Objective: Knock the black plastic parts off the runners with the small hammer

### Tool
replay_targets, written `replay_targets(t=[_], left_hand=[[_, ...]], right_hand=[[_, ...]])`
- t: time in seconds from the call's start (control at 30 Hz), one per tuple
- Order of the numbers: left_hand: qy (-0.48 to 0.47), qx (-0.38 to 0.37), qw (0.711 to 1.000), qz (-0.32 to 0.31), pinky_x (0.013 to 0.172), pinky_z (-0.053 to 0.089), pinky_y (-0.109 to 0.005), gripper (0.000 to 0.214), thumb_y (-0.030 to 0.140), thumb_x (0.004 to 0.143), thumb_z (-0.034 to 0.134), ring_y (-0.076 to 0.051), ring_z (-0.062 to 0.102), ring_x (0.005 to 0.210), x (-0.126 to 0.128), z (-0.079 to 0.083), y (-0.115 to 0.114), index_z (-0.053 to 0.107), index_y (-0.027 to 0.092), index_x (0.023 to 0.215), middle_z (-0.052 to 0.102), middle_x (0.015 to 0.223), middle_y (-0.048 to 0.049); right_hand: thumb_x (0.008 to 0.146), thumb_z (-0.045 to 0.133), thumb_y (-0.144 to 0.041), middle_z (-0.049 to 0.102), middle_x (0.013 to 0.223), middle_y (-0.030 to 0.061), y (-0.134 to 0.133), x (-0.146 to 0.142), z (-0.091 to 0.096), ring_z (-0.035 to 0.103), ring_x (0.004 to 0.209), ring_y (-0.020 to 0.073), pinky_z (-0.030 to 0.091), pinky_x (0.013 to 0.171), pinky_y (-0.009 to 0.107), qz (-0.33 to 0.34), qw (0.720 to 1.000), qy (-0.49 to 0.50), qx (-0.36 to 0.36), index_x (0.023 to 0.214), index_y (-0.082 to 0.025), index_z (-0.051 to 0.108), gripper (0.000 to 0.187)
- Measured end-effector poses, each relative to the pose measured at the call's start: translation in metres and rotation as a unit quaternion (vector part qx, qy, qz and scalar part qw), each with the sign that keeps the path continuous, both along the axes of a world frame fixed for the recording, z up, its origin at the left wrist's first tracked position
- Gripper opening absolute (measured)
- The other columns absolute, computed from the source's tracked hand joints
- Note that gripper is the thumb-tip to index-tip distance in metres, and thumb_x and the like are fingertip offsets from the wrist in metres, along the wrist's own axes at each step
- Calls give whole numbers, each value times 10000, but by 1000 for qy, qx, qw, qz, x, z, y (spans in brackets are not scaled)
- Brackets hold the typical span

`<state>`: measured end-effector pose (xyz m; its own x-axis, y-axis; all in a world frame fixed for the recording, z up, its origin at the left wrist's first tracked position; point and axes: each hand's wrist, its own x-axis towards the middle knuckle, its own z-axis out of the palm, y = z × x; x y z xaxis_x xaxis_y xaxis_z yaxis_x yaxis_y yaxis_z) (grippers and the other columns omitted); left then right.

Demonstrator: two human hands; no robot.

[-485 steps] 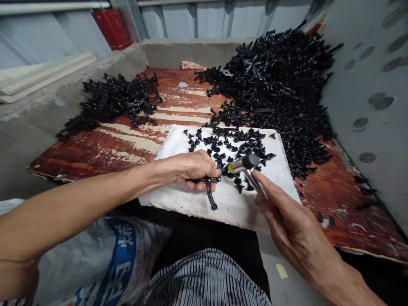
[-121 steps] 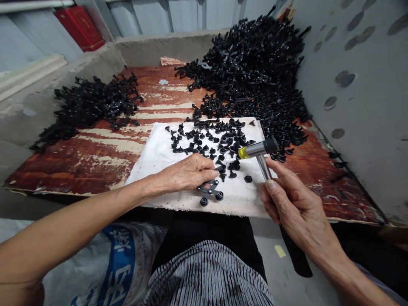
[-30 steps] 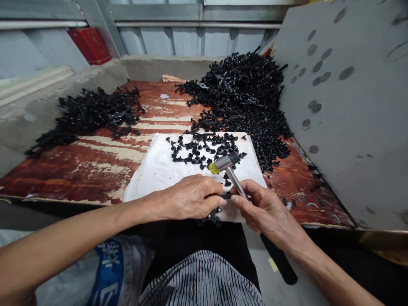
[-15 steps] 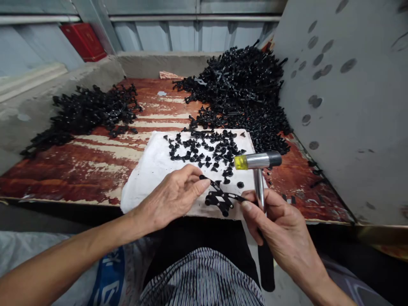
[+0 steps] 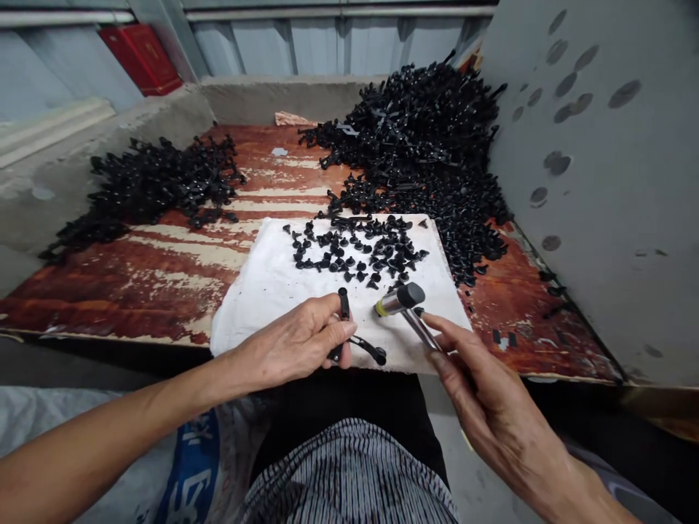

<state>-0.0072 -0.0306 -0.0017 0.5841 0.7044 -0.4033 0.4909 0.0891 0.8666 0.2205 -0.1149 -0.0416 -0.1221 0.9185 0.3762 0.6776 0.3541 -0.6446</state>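
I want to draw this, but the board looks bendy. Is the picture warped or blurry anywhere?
Head view: the wide lens bends the wooden board near the edges. The left hand with its black clip and the right hand with the hammer look sharp. The hammer's metal shows a small glint. The black pile loses detail.
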Motion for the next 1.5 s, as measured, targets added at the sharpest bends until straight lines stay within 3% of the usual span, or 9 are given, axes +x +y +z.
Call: replay_targets(t=[0.17, 0.37, 0.5, 0.6, 0.73, 0.87, 1.5], left_hand=[[76, 39, 994, -71, 600, 382, -232, 332, 375, 966, 410, -101, 493, 619, -4, 6, 6, 601, 157, 804, 663, 781, -16], [83, 31, 993, -72, 527, 318, -230, 331, 367, 948, 431, -89, 430, 563, -2, 14, 13, 630, 143, 806, 548, 669, 15], [38, -42, 997, -46, 473, 316, -216, 267, 372, 921, 480, -68, 402, 495, -1, 16, 21, 558, 151, 793, 547, 639, 30], [-7, -121, 992, -26, 472, 385, -207, 209, 358, 911, 497, -68, 460, 470, 2, 12, 24, 487, 175, 810, 541, 605, 53], [-5, -138, 989, -58, 391, 352, -172, 231, 354, 901, 534, -51, 476, 424, 7, 3, 31, 448, 186, 767, 593, 614, 39], [-32, -161, 984, -64, 326, 304, -152, 223, 343, 900, 543, -37, 462, 385, 11, -4, 40, 478, 177, 766, 624, 632, 20], [-9, -122, 991, -49, 308, 273, -130, 280, 252, 929, 502, -19, 403, 348, 22, 2, 42, 466, 175, 662, 539, 527, 54]], right_hand=[[934, 398, -59, 695, 1009, 134, 8, 7, 1, 730, 810, 227, 605, 616, 326, 47, 992, -110, 32, 1379, -211, 462, 475], [934, 378, -102, 707, 959, 149, 27, 4, 6, 732, 859, 278, 610, 748, 469, 28, 990, -139, 6, 1329, -158, 550, 435], [959, 425, -147, 708, 1118, 131, 31, 8, 5, 689, 1071, 267, 582, 881, 442, 15, 998, -58, 5, 1338, -216, 550, 406], [961, 496, -215, 687, 1146, 112, 24, 12, 4, 673, 1070, 249, 567, 887, 412, -42, 999, 11, -19, 1307, -240, 570, 355], [963, 526, -335, 653, 946, 68, 15, 18, -3, 661, 804, 201, 545, 605, 315, -112, 983, 117, -85, 1283, -256, 585, 335], [955, 542, -403, 547, 748, -18, 13, 21, -14, 467, 500, 117, 382, 411, 254, -125, 965, 196, -124, 1292, -268, 578, 365], [965, 520, -389, 569, 779, -20, 19, 22, -16, 401, 454, 91, 309, 382, 245, -95, 962, 221, -133, 1306, -254, 556, 369]])
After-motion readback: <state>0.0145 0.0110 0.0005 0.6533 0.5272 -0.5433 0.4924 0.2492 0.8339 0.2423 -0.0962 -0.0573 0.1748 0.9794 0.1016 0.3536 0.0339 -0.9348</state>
